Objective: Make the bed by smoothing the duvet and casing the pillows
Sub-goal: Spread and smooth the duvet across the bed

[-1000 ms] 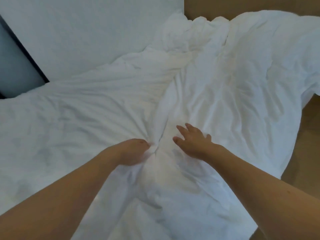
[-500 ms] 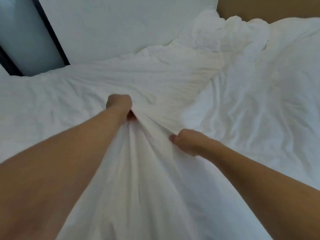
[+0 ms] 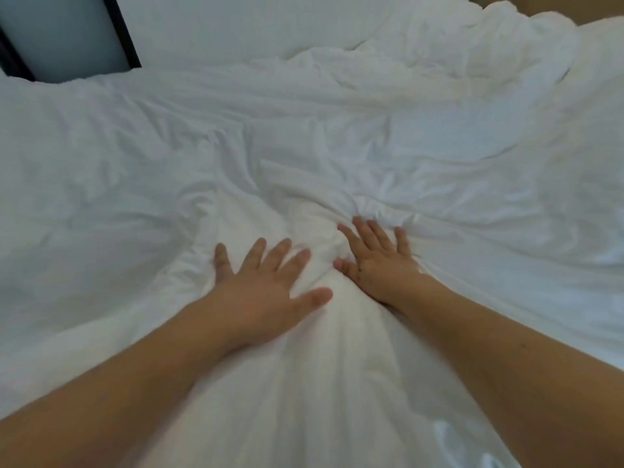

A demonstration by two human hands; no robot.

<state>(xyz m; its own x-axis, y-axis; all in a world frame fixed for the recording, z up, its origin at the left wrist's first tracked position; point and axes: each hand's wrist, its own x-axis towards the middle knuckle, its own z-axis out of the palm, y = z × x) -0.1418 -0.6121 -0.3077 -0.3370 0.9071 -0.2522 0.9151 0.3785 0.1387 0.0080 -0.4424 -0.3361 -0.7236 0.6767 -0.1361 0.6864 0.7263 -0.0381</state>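
Note:
A white, wrinkled duvet covers nearly the whole view, bunched into folds at the middle and heaped at the far right. My left hand lies flat on it with fingers spread, just left of a raised ridge of fabric. My right hand presses flat on the other side of that ridge, fingers straight and pointing away from me. Neither hand holds any cloth. No pillow or pillowcase can be told apart from the bedding.
A smooth white sheet or mattress surface lies beyond the duvet. A dark frame with a pale panel stands at the top left. A brown surface shows at the top right corner.
Half a second ago both hands gripped bunched folds of the duvet and pulled them up. Now both have let go and lie flat, fingers spread, on the fabric.

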